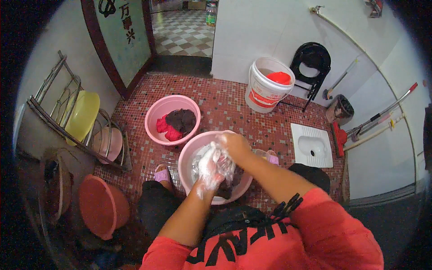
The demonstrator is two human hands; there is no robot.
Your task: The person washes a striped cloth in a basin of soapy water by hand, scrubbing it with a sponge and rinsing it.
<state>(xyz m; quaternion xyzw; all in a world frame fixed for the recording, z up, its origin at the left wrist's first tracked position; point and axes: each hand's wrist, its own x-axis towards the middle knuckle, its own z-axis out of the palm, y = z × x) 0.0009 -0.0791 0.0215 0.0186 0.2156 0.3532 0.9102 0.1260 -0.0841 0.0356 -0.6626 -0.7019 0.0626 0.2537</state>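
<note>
Both my hands are over a pink plastic basin (182, 168) on the floor between my feet. White lather coats my left hand (211, 172), which grips a soapy cloth (226, 164). Bent over the cloth's upper end, my right hand (234, 144) is closed and slightly blurred; its fingertips are hidden. Foam hides much of the cloth's shape. In the basin there is sudsy water, with dark fabric (225, 191) on the side near me. A second pink basin (151, 130), beyond and to the left, holds red cloth (170, 132) and dark brown cloth (184, 120).
A white bucket (261, 96) with a red scoop (279, 78) stands ahead by a folded black chair (310, 64). To the right are a squat toilet (312, 145), a trash bin (340, 109) and mops (381, 114). A metal rack (50, 114) with basins and a reddish tub (101, 206) are left.
</note>
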